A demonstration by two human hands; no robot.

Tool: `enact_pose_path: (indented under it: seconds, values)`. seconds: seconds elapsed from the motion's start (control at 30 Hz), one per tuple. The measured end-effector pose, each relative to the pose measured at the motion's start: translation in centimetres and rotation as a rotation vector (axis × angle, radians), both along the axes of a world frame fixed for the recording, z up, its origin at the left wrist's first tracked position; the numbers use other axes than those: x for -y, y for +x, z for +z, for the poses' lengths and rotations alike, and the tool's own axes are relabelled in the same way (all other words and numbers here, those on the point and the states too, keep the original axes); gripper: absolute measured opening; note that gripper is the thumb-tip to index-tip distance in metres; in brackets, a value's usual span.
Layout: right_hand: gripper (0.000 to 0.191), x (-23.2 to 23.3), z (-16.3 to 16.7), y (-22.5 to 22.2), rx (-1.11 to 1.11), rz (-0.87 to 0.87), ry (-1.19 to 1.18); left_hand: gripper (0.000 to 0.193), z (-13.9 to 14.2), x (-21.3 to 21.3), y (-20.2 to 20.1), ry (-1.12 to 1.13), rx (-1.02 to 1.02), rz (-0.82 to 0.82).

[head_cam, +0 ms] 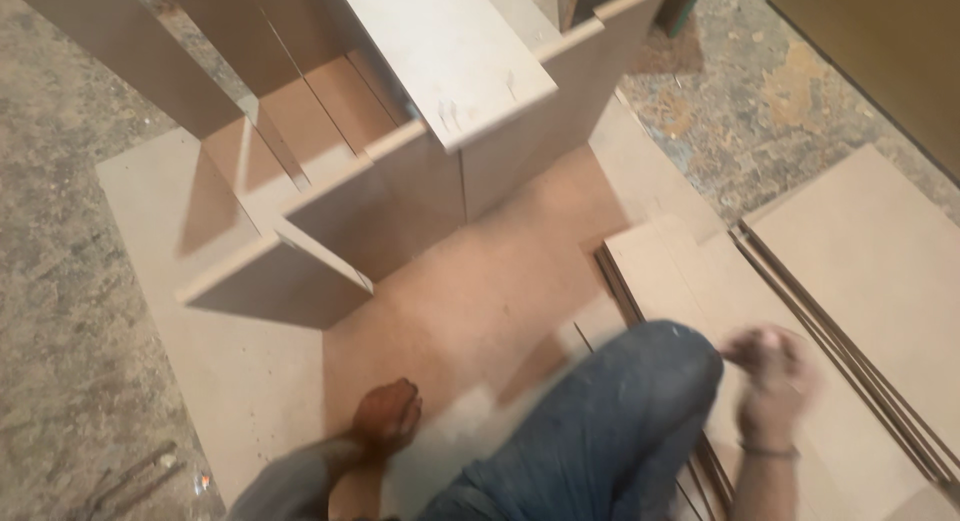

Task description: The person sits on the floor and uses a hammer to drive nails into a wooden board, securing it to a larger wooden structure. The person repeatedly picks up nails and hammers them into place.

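My right hand (768,383) is at the lower right, blurred by motion, just right of my raised knee in blue jeans (620,421). It hovers over a stack of flat brown fibreboard panels (680,271). Its fingers look curled, but the blur hides whether it holds anything. A thin band circles the wrist. My left hand is not visible. What looks like my bare foot (388,414) rests on the large board on the floor (470,291). A half-built fibreboard cabinet (400,171) with upright dividers stands ahead of me.
More fibreboard sheets (870,251) lie at the right, with thin dark strips (850,341) along their edge. Rough concrete floor (60,281) lies to the left and at the top right. A dark panel (890,51) leans at the far top right.
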State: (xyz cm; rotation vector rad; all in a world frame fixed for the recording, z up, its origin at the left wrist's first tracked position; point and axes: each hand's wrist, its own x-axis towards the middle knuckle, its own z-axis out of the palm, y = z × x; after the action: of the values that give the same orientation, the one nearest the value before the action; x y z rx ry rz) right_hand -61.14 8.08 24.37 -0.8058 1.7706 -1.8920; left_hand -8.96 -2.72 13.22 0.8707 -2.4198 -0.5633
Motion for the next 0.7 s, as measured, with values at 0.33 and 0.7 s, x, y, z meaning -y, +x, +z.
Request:
enact_pose_path:
  seconds: [0.33,0.7]
  values:
    - [0.066,-27.7,-13.6,-0.4,-1.064,-0.362,0.941,0.029,-7.2,0.5,-6.6,0.604,-0.020,0.455]
    - [0.093,-32.9,-9.1,12.0,-0.241,-0.673,0.812,0.012,14.2,-7.7,-28.6,1.520,-0.856,-0.240]
